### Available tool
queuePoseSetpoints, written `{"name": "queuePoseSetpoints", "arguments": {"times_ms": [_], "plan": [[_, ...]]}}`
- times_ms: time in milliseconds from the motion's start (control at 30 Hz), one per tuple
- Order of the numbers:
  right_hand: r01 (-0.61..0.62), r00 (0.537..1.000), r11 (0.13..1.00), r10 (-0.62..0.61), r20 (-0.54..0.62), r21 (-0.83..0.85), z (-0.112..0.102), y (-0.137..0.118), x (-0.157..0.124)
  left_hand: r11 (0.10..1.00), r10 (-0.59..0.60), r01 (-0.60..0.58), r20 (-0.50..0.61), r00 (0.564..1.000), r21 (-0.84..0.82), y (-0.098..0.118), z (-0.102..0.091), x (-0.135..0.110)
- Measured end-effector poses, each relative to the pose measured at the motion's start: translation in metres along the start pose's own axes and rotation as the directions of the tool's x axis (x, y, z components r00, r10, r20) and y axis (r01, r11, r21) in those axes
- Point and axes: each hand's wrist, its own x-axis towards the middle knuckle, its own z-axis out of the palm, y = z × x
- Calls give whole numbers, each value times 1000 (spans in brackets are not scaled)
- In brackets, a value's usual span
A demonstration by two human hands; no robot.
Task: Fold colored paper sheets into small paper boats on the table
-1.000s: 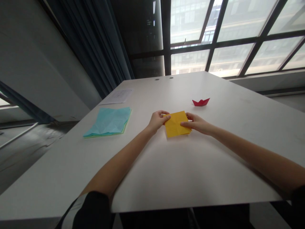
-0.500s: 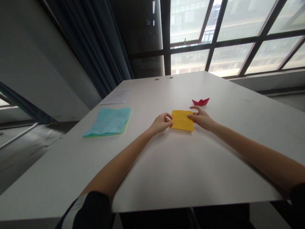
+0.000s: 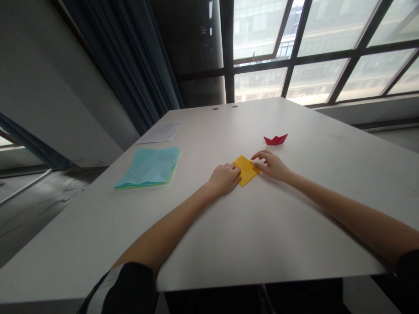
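A yellow paper [image 3: 246, 170] lies folded small on the white table [image 3: 262, 226], between my two hands. My left hand [image 3: 225, 178] rests on its left part, fingers curled down and pressing it flat. My right hand [image 3: 271, 165] touches its right corner with spread fingertips, palm raised off the table. A folded red paper boat [image 3: 275, 139] stands just beyond my right hand, apart from it.
A stack of light blue and green sheets [image 3: 149, 166] lies to the left. A white printed sheet [image 3: 160, 131] sits further back on the left. Windows and a dark curtain stand behind the table's far edge.
The yellow paper has been turned and folded, and shows smaller now. My left hand moved onto it and presses down; my right hand shifted to its right corner.
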Motion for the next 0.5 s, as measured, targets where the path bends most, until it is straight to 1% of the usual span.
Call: {"name": "queuePoseSetpoints", "arguments": {"times_ms": [67,133,267,367,500], "plan": [[52,997,998,-50,57,-35,3,-1,-1,997,-66,66,-18,998,47,1,1,0],[105,989,992,-97,107,-67,8,-1,-3,994,-93,95,-34,995,58,3,3,0],[196,974,970,-174,147,-146,15,0,-7,993,-113,112,-41,993,-26,2,13,1],[204,971,968,-182,156,-145,16,0,-8,989,-102,101,-3,995,-107,-1,21,1],[179,977,976,-163,134,-124,17,-1,-10,981,-113,129,111,987,-145,-3,23,2]]}}
